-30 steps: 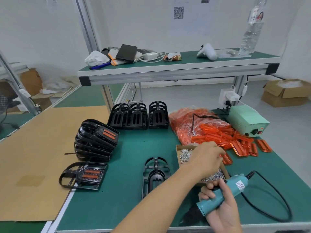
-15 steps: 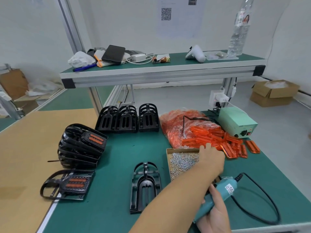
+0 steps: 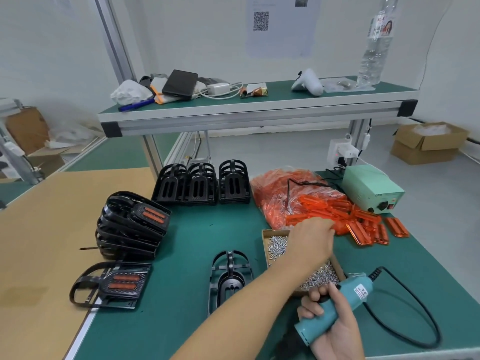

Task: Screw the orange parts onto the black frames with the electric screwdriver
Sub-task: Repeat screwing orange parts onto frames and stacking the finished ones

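An empty black frame (image 3: 230, 279) lies flat on the green bench in front of me. Loose orange parts (image 3: 363, 222) are piled at the right, spilling from an orange-filled bag (image 3: 280, 193). My left hand (image 3: 311, 242) reaches across the screw box (image 3: 276, 246), its fingertips at the near edge of the orange pile; the fingers are hidden behind the back of the hand. My right hand (image 3: 337, 333) grips the teal electric screwdriver (image 3: 340, 305) near the bench's front edge, its tip hidden under my left forearm.
A stack of frames with orange parts fitted (image 3: 130, 224) and one flat finished frame (image 3: 114, 284) sit at the left beside a cardboard sheet (image 3: 52, 229). Empty frame stacks (image 3: 202, 183) stand behind. The green power unit (image 3: 371, 188) and black cable (image 3: 415, 320) are at the right.
My left hand has moved from above the screw box forward and right to the edge of the orange pile. My right hand keeps holding the screwdriver in the same spot.
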Tool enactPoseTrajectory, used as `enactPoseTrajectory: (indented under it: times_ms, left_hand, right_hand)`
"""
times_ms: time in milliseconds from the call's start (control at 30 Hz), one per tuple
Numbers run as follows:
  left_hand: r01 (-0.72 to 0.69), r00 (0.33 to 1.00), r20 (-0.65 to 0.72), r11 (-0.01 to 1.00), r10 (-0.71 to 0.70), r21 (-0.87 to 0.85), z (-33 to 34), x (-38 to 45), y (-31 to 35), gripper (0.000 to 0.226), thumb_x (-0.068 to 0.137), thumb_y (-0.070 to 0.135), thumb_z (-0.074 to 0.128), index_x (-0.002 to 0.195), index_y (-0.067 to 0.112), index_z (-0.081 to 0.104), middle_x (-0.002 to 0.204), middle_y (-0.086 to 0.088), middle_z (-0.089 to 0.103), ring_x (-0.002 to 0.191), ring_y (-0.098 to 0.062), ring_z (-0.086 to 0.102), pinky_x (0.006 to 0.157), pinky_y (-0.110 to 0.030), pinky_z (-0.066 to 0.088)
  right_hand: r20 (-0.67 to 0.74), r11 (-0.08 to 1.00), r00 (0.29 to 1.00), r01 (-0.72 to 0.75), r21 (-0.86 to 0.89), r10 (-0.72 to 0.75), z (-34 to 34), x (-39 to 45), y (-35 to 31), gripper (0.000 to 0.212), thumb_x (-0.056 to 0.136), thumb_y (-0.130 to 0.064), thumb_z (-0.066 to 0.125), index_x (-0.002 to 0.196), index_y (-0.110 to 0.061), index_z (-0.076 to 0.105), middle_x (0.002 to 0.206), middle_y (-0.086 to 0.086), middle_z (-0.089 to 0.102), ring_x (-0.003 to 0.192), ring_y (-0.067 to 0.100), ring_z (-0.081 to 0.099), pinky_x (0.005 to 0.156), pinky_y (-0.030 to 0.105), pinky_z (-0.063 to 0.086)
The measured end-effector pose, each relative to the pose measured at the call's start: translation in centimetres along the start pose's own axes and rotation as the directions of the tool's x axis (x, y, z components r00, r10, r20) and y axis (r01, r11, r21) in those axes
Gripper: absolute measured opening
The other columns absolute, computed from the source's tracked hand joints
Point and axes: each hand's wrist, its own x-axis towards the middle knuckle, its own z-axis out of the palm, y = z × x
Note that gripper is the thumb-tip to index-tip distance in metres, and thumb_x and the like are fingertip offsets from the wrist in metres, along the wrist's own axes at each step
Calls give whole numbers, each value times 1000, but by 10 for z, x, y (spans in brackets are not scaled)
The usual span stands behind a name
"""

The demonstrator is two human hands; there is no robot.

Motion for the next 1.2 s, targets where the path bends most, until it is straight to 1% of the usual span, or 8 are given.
enactPoseTrajectory:
  times_ms: [100,200,300,433,600,800,1000,1200]
  left_hand:
    - [-9,989,-145,998,1,-56,-41,-55,-30,22,102,26,55,115,19,72,110,4,73,101,-18,66,88,-37,54]
    - [72,979,-193,996,-61,47,-80,-120,-73,20,96,28,64,112,22,73,113,11,73,104,-13,67,88,-32,57]
    - [130,981,-165,975,-100,179,-104,-174,-103,18,86,24,78,104,25,75,115,14,73,105,-11,68,86,-28,59]
    - [101,994,-62,954,-87,281,-103,-216,-111,24,72,21,91,92,25,77,105,13,75,93,-12,72,75,-26,61]
    - [47,995,72,945,-74,324,-81,-226,-107,12,76,26,84,82,24,74,94,11,74,87,-14,71,74,-29,59]
    - [28,985,147,925,-90,379,-69,-218,-100,11,96,31,64,95,21,68,104,6,70,99,-20,64,87,-34,52]
    - [-43,992,122,918,-6,395,-70,-221,-99,9,84,36,79,86,27,77,89,13,72,86,-12,68,80,-27,57]
    - [-11,998,56,964,-4,265,-70,-224,-103,21,69,36,95,86,32,83,88,17,73,82,-9,69,73,-25,59]
  right_hand:
    - [15,1000,1000,1,-3,0,0,0,0,26,90,-27,55,68,-14,61,69,4,50,45,8,40,42,21,40]
    - [28,1000,1000,-10,-9,11,-2,0,1,27,91,-28,55,69,-14,61,70,3,51,47,8,42,44,21,42]
    - [34,1000,999,-7,-20,8,-4,1,0,26,92,-28,57,70,-15,62,71,2,52,50,8,43,47,20,43]
    - [54,998,999,9,-54,-6,-7,1,1,25,93,-28,58,71,-17,62,72,0,53,52,6,43,50,19,43]
    - [57,999,998,9,-47,-6,-9,-1,3,26,96,-27,57,73,-17,61,73,0,52,52,6,43,50,20,44]
    - [54,998,999,10,-54,-7,-7,-3,3,25,94,-26,59,71,-16,62,73,1,53,51,7,44,50,20,44]
    - [46,998,999,12,-59,-9,-5,-5,2,24,93,-26,59,71,-16,62,73,1,53,52,6,44,50,20,44]
    - [31,998,999,13,-60,-12,-3,-5,2,23,93,-27,59,73,-16,59,73,1,51,51,6,42,49,20,43]
